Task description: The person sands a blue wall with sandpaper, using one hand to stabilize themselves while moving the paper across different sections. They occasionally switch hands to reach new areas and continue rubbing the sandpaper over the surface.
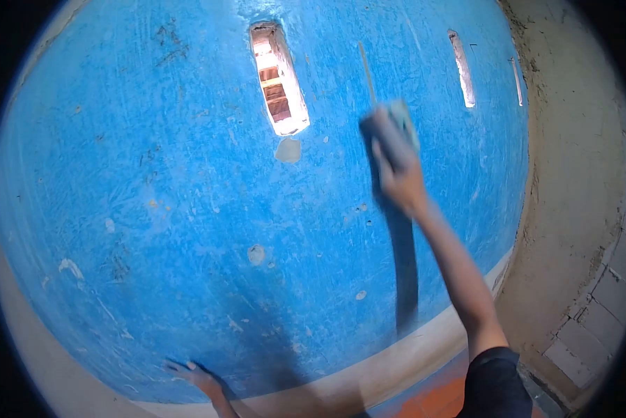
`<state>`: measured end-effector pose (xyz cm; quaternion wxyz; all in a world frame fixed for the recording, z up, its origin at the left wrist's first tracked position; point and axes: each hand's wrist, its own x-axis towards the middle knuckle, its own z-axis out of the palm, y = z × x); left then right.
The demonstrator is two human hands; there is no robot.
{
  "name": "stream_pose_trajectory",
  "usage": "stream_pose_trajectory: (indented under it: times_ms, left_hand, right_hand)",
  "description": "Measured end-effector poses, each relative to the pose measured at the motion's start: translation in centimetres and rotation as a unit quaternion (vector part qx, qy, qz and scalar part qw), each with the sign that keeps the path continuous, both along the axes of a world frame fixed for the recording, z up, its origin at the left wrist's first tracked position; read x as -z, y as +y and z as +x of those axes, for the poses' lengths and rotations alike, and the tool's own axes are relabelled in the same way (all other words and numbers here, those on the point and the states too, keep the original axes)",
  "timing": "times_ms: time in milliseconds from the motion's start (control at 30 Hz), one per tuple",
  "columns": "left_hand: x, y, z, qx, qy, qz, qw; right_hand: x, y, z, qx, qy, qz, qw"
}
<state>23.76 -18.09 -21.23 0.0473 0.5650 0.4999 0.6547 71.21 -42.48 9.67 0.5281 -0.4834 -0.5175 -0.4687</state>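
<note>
My right hand point(400, 177) is raised against the blue wall point(201, 209), its fingers wrapped round a dark grey block point(388, 136) blurred by motion. A pale greenish edge shows along the block's right side, and a thin pale streak lies on the wall just above it. Low on the left, my left hand point(194, 376) has its fingers spread at the wall and holds nothing. Pale patches and scuffs mark the blue paint between the two hands.
A narrow slot opening point(279, 80) pierces the wall at upper centre, with two narrower slots further right. A beige wall point(570, 139) stands at the right, with grey blocks point(595, 331) below. Orange flooring point(431, 400) shows at the bottom.
</note>
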Motion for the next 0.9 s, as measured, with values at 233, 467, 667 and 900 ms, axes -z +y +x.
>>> stream_pose_trajectory:
  times_ms: [233,467,667,900]
  left_hand:
    - [-11.4,-8.1,10.1,0.183,-0.003,0.252,0.950]
    - [-14.6,-7.6,16.9,0.019,0.268,0.267,0.926]
    - [-12.4,-5.3,16.7,-0.008,0.298,0.314,0.901]
    - [-12.5,-5.3,16.7,-0.012,0.299,0.313,0.901]
  right_hand:
    - [4.9,1.6,-2.2,0.029,-0.042,-0.024,0.998]
    - [35.3,-4.3,-1.7,0.056,-0.247,-0.443,0.860]
    - [16.5,-2.8,2.6,0.085,-0.205,-0.234,0.946]
    - [-4.5,-1.1,1.9,-0.010,-0.012,0.060,0.998]
